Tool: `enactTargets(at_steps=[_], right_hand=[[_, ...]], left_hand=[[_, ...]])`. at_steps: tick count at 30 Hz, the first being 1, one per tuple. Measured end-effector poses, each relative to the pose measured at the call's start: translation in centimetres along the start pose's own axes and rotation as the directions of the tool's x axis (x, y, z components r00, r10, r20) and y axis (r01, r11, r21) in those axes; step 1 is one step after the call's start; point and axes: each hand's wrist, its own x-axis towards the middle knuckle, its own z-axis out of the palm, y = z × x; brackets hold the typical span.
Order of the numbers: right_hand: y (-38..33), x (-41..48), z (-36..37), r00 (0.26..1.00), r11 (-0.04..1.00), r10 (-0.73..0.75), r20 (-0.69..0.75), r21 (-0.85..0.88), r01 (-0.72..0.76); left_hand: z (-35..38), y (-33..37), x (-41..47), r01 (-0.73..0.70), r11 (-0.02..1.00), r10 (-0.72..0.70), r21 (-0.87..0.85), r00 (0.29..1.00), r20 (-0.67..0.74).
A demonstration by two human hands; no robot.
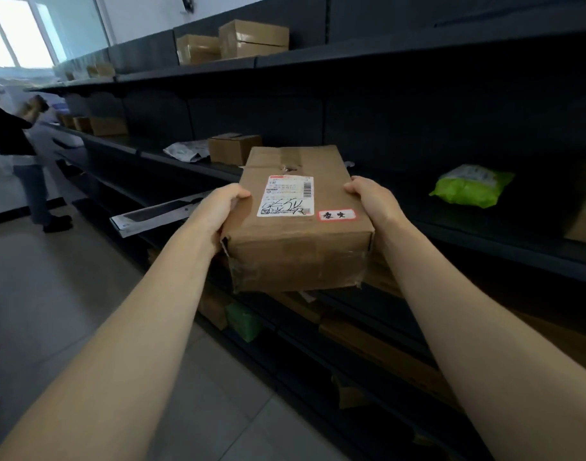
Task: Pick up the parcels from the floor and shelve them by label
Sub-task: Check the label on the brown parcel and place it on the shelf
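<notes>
A brown cardboard parcel (295, 247) with a white shipping label and a small red-edged sticker on top is held in the air in front of the dark shelving (484, 237). My left hand (218, 211) grips its left side and my right hand (373, 201) grips its right side. The parcel's far end reaches over the front edge of the middle shelf. Its near face is dented and taped.
On the middle shelf lie a green bag (469, 186), a small brown box (233, 148) and a grey bag (186, 151). Two boxes (235, 41) stand on the top shelf. Lower shelves hold more parcels. A person (18, 151) stands at the far left on the tiled floor.
</notes>
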Motion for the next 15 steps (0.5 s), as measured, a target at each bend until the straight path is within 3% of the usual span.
enactTargets(at_steps=[5,11,15], right_hand=[[-1.2,4.5,-3.0,0.996,0.974,0.01,-0.084,0.228,0.01],[-2.1,10.4,-6.1,0.979,0.948,0.01,-0.206,0.315,0.056],[-2.5,13.9,-7.5,0.978,0.934,-0.012,-0.207,0.348,0.085]], left_hand=[[4.3,2.5,2.8,-0.056,0.991,0.065,-0.122,0.995,0.078],[9.4,4.7,8.0,-0.116,0.992,0.122,-0.043,0.971,0.207],[12.2,5.4,11.7,-0.125,0.992,0.128,-0.025,0.968,0.214]])
